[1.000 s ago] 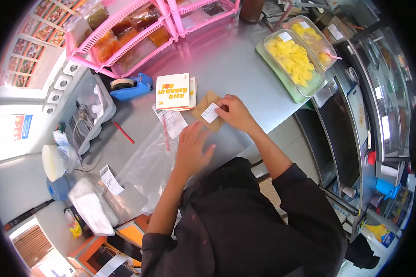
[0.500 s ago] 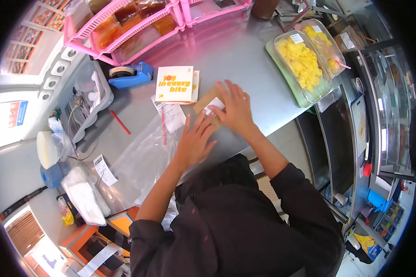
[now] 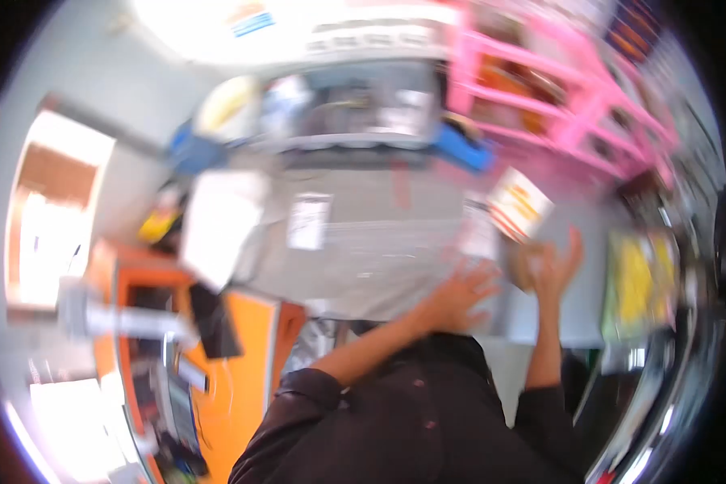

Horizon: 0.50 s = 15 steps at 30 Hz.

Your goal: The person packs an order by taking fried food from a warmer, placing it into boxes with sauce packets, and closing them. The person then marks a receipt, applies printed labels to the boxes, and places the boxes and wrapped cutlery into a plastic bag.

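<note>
The view is smeared by motion. My right hand has its fingers spread, over or beside a brown packet that it partly hides. To its left my left hand is spread above the metal table and shows nothing in it. Just behind the packet lies a white card with orange print. A white printed slip is between the card and my left hand. Farther left, a second slip lies on the table.
Pink baskets stand at the back right, beside a blue tape dispenser and a grey tray. Yellow food in containers is at the right. White bags lie left, above an orange cabinet.
The view has swung left, so the table's things appear farther right and turned. My left hand has come away from the packet; my right hand's fingers have spread.
</note>
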Motion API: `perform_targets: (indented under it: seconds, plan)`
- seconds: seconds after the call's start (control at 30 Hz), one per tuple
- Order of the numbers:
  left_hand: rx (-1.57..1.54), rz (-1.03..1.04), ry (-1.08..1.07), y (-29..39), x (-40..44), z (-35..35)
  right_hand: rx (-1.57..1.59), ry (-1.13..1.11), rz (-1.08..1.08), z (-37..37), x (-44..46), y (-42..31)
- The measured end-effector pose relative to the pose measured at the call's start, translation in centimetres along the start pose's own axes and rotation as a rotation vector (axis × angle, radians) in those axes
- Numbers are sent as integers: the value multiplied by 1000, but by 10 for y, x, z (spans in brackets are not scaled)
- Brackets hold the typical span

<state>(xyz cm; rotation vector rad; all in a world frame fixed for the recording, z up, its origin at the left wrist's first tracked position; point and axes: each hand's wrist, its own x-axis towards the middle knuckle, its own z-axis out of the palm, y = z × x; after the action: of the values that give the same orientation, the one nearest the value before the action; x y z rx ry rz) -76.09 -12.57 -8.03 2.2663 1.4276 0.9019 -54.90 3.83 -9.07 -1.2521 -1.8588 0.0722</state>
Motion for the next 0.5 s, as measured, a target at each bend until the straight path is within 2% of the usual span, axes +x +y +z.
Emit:
perform_targets:
  seconds: [0.07,0.13,0.23,0.27,0.33,0.4,0.47,0.5]
  plan:
    - [-85,-172,201,8,-51,-40,82,-43,-111,13,4,-74]
    - [-177,-375,386,13,-105,-78,339,-199,-121,42,-3,-133]
    - [-231,-647,718,17,-202,-125,433,-494,-216,90,-32,-211]
    - [-257,-726,854,15,-238,-138,500,-505,-279,100,-39,-252]
    - [-46,-770,1142,3,-319,-153,617,-522,-371,105,-78,-329]
    - [217,-942,1394,14,-384,-208,747,-659,-380,110,-109,-402]
    - [136,-889,1741,9,-448,-242,883,-784,-445,110,-133,-469]
    - [137,-864,1836,7,-478,-260,918,-851,-474,111,-144,-498]
